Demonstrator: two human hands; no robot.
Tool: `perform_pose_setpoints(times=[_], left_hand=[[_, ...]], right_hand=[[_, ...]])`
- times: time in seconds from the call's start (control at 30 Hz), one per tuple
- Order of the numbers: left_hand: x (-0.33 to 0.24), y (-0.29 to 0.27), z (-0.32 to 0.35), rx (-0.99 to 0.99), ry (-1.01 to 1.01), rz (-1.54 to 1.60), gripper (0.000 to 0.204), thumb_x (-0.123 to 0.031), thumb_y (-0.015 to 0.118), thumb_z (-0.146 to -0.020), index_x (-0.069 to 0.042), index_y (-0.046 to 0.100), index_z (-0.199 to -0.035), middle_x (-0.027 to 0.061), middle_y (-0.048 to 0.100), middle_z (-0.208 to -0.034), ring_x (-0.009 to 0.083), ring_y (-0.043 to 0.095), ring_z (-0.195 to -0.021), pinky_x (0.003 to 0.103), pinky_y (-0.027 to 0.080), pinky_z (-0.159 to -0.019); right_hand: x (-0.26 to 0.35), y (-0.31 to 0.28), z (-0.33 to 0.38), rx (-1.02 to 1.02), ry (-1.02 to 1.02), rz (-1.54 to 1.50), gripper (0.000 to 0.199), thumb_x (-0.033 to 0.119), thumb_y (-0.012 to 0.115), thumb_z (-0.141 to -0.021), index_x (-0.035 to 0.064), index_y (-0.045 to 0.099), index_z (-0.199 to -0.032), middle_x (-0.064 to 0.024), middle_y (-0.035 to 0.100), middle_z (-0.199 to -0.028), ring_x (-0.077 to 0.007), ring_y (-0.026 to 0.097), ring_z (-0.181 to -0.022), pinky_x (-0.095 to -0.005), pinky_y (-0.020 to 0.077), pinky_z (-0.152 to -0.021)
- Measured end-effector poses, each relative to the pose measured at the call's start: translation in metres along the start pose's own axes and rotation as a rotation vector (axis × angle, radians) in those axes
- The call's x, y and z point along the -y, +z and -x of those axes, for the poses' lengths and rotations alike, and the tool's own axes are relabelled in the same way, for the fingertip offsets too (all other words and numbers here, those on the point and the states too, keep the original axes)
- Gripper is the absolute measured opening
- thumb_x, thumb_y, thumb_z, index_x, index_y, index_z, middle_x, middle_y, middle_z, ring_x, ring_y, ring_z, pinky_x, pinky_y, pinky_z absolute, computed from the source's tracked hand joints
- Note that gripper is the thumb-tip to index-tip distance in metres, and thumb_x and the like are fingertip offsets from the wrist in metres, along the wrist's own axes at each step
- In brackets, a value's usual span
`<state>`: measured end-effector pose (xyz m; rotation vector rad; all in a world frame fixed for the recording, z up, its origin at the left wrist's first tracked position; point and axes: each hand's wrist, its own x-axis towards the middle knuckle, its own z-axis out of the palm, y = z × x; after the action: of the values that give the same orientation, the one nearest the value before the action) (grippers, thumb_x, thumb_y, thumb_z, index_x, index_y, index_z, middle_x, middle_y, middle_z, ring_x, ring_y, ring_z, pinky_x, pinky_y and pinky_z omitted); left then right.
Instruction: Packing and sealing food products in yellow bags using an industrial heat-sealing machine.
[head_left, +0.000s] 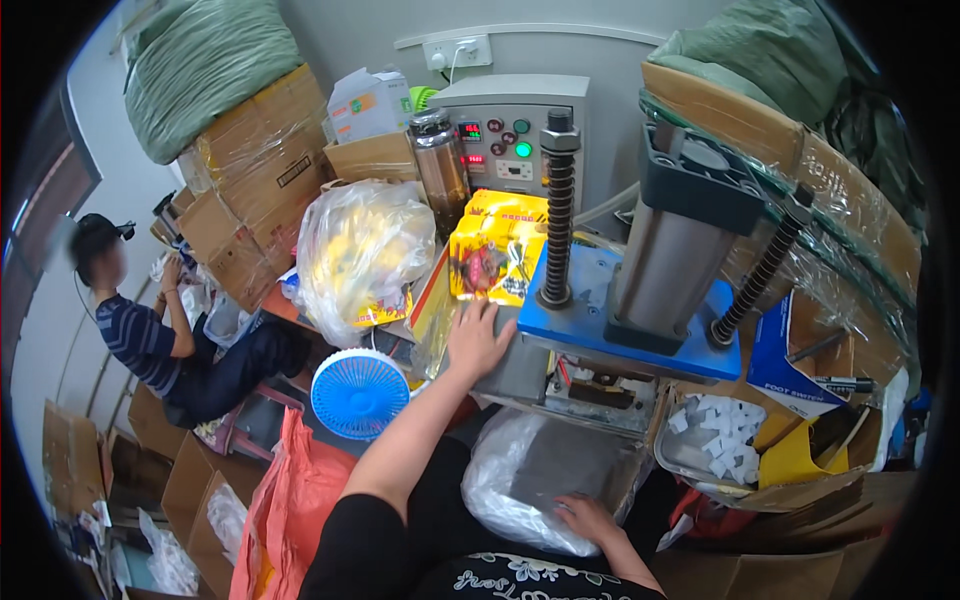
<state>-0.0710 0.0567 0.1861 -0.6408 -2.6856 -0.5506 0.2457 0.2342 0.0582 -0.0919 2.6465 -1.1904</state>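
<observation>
My left hand (478, 340) reaches forward with its fingers stretched out. Its fingertips are at the near edge of a stack of yellow printed packets (497, 255), beside the press; whether they touch is hard to tell. Low in front of my body, my right hand (588, 522) lies with its fingers extended on a grey surface partly wrapped in clear plastic film (510, 490). Nothing shows in either hand. To the right of the packets stands a press with a blue plate (582, 280), a large grey cylinder (668, 250) and spring-wrapped posts (560, 215).
A blue fan (360, 393) stands left of my forearm, below a clear bag of yellow packets (365, 250). Behind are a brown bottle (440, 165) and a control box (555, 100). A tray of white pieces (715, 435) sits right. Another person (145, 330) sits at far left.
</observation>
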Motion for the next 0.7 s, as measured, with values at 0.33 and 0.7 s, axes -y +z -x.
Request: perform_pose_setpoints(times=[0.33,0.7], left_hand=[[0.024,-0.064,0.026,0.308,0.02,0.39,0.053,-0.037,0.062,-0.089,-0.008,0.051,-0.132,0.017,0.048,-0.137,0.0291,0.051,-0.121,0.039,0.042,-0.1],[0.04,-0.343,0.321,0.205,-0.819,-0.154,0.03,-0.029,0.055,-0.09,-0.001,0.066,-0.086,0.0146,0.066,-0.076,0.0226,0.062,-0.068,0.035,0.049,-0.064]], right_hand=[[0.006,0.001,-0.003,-0.113,-0.058,-0.048,0.025,0.018,0.059,-0.088,0.0032,0.066,-0.107,-0.0196,0.065,-0.105,-0.0363,0.062,-0.099,-0.0401,0.0485,-0.086],[0.002,-0.001,-0.004,-0.06,-0.208,-0.063,0.025,0.011,0.055,-0.089,-0.0042,0.062,-0.107,-0.0211,0.065,-0.103,-0.0351,0.062,-0.095,-0.0372,0.0471,-0.084]])
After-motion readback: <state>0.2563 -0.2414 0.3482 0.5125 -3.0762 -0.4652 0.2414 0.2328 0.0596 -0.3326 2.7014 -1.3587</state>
